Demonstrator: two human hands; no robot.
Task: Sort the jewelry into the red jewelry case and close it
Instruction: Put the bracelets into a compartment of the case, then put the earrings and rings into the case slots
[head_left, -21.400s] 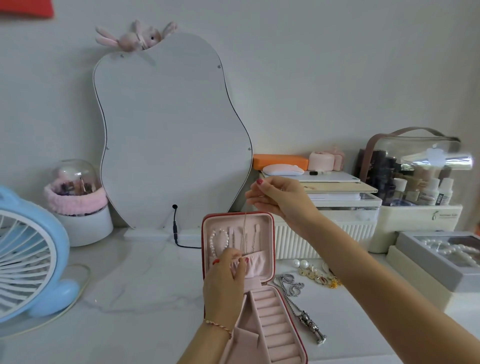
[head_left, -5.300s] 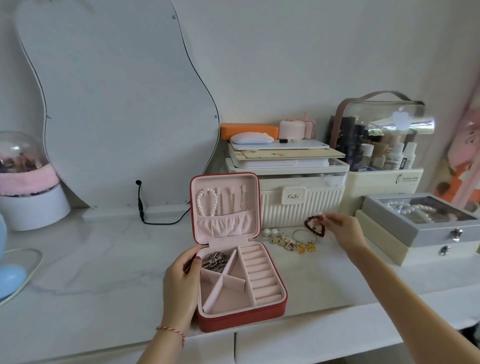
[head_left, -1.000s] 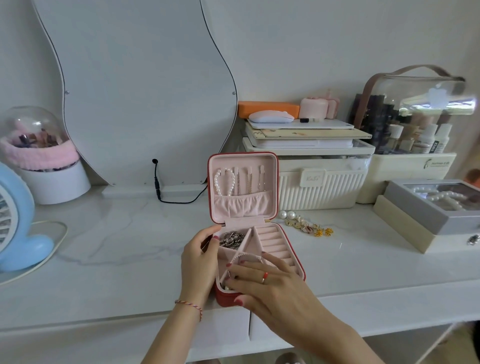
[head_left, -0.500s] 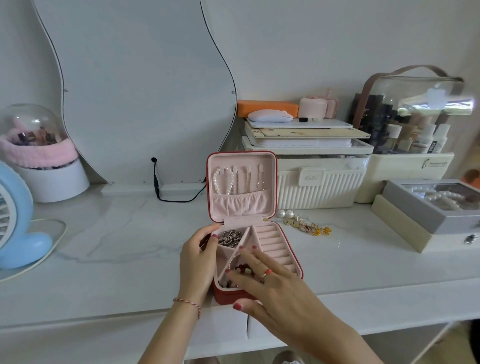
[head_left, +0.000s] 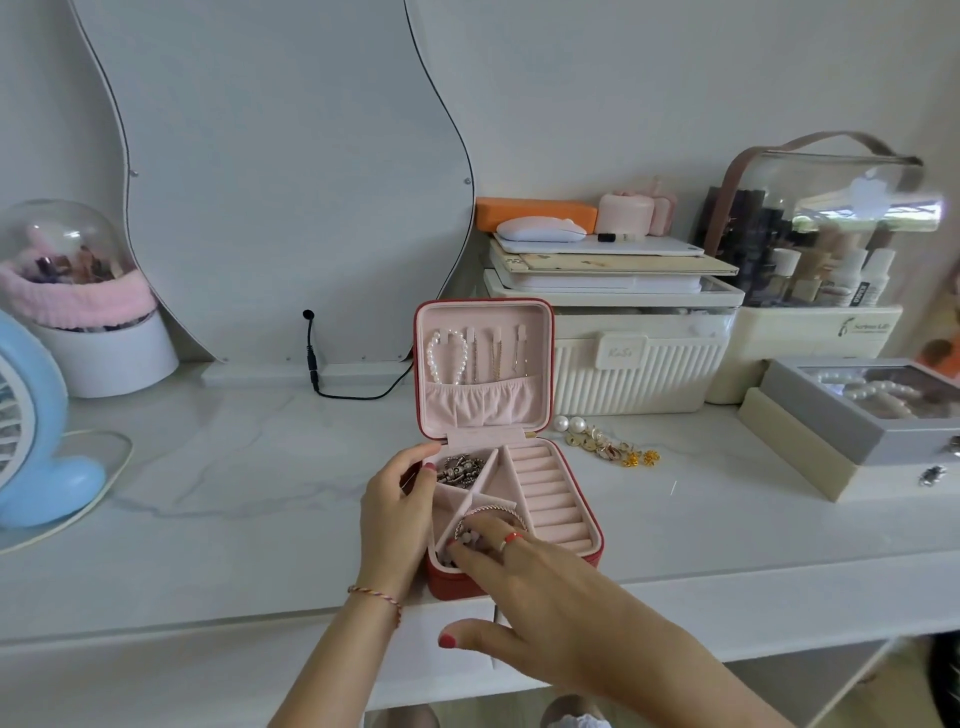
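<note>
Here, in the head view, a small square red jewelry case with a pale pink lining sits open at the front edge of the white marble-patterned counter, about midway along it. Its lid stands upright, and a white pearl bracelet and several thin chains hang from the tabs above the lid's gathered pink pocket.

The left hand rests on the case's left wall, its fingers loosely curved over the rim and its thumb up near the hinge; a red-and-white cord bracelet circles that wrist. Just beside its fingertips, a tangle of silver chain jewelry lies in the rear left compartment.

The right hand reaches in from the front, its fingers extended and relaxed into the front compartments, with a red ring on one finger. Its fingertips touch a thin pinkish bangle and some pale beads lying there; whether they pinch anything cannot be told. The ridged ring rolls on the right side of the case hold nothing visible.

Right of the case, toward the back of the counter, two white pearl earrings and a cluster of small gold earrings lie loose, just in front of a cream ribbed storage box. A grey glass-lidded box holding pearls sits near the right edge.
</note>
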